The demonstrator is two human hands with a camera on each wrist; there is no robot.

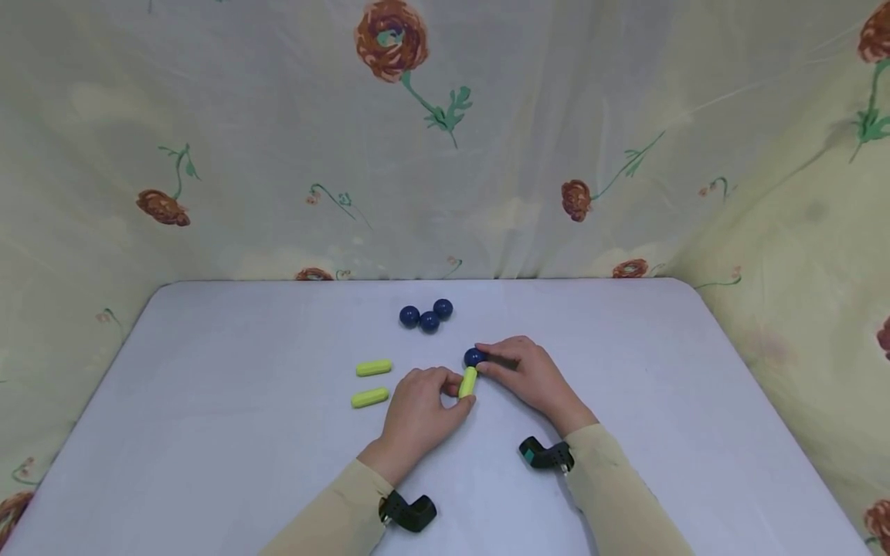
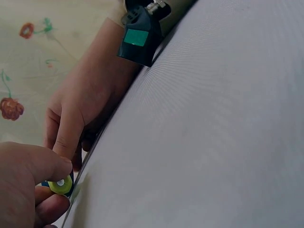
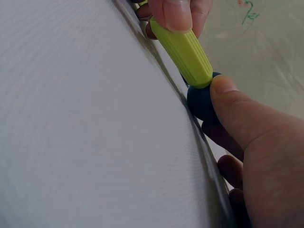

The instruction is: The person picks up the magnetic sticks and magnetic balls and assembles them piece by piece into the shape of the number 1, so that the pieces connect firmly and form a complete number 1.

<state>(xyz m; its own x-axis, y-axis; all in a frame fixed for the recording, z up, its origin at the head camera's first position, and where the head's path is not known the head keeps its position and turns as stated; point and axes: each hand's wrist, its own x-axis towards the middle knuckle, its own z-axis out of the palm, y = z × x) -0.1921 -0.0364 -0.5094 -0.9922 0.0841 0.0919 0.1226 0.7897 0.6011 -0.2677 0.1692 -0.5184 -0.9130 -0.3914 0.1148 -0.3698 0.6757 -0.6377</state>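
Observation:
Near the middle of the table, my left hand [image 1: 424,408] pinches a yellow-green ribbed rod [image 1: 468,382] between thumb and fingers. A dark blue ball [image 1: 474,357] is held by my right hand [image 1: 530,377], its thumb and fingertips on either side. The far end of the rod [image 3: 185,52] touches the ball [image 3: 202,102] in the right wrist view. In the left wrist view the rod's near end [image 2: 61,184] faces the camera, showing a pale round spot, and hides most of the ball.
Two more yellow-green rods, one farther back [image 1: 374,367] and one nearer [image 1: 370,398], lie left of my left hand. Behind the hands sit three dark blue balls [image 1: 429,322] close together. A flowered cloth [image 1: 514,154] hangs behind the white table [image 1: 208,448].

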